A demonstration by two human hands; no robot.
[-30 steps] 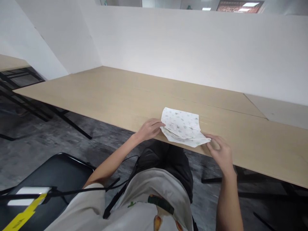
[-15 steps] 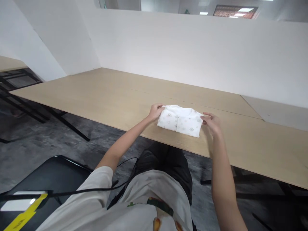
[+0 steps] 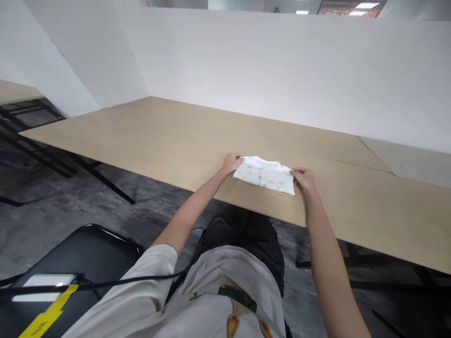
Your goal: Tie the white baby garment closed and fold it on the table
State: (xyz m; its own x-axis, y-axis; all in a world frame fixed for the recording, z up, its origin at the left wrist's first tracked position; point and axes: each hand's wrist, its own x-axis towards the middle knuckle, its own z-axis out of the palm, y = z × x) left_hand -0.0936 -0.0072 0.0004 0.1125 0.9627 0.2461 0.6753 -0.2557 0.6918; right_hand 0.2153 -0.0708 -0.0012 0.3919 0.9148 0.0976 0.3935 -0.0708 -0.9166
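A small white baby top [image 3: 264,174] with a faint print lies folded on the wooden table, its neckline facing the wall. My left hand [image 3: 232,162] pinches its upper left corner, fingers closed on the cloth. At the opposite corner, my right hand [image 3: 303,178] grips the fabric between thumb and fingers. A front seam runs down the middle of the garment. The cloth looks nearly flat on the tabletop between both hands.
The long wooden table [image 3: 169,145] reaches back to a white wall [image 3: 246,65]. Left of me stands a black chair [image 3: 95,249] bearing a white device [image 3: 45,287] and a yellow strap [image 3: 52,312]. A black cable [image 3: 141,280] crosses my left arm.
The baby top has lowered from a slightly raised, tilted position to lie flatter on the table. Both hands have gone down with it, still holding its corners.
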